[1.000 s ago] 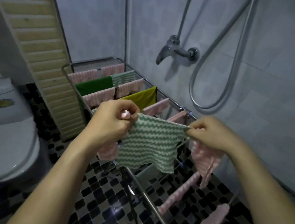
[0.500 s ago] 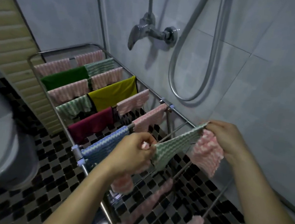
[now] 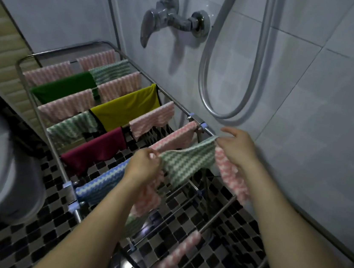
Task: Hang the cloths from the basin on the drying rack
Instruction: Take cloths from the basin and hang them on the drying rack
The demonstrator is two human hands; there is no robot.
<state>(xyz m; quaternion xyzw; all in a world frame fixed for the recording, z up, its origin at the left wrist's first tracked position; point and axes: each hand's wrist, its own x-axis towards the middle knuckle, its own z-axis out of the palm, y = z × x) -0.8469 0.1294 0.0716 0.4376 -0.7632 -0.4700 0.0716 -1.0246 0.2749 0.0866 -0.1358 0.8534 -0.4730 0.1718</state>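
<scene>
Overhead, both hands stretch a green wavy cloth (image 3: pixel 187 158) above the drying rack (image 3: pixel 203 127) — left hand (image 3: pixel 145 166) pinching one corner, right hand (image 3: pixel 235 148) pinching the other, each grip pressed together on fabric. Pink cloths (image 3: pixel 231 177) dangle below each grip. Beyond the left grip hang the blue cloth (image 3: pixel 100 185) and maroon cloth (image 3: pixel 95 151).

On the metal drying rack (image 3: pixel 40 115) hang seven pink wavy-striped cloths (image 3: pixel 119 85), two green-and-white striped cloths (image 3: pixel 110 72), and one each of plain dark green cloth (image 3: pixel 65 89), mustard yellow cloth (image 3: pixel 125 107), maroon cloth (image 3: pixel 96 148), and blue-and-white striped cloth (image 3: pixel 100 184). Two bare hands (image 3: pixel 145 167) stretch one more green-striped cloth (image 3: pixel 186 161).
</scene>
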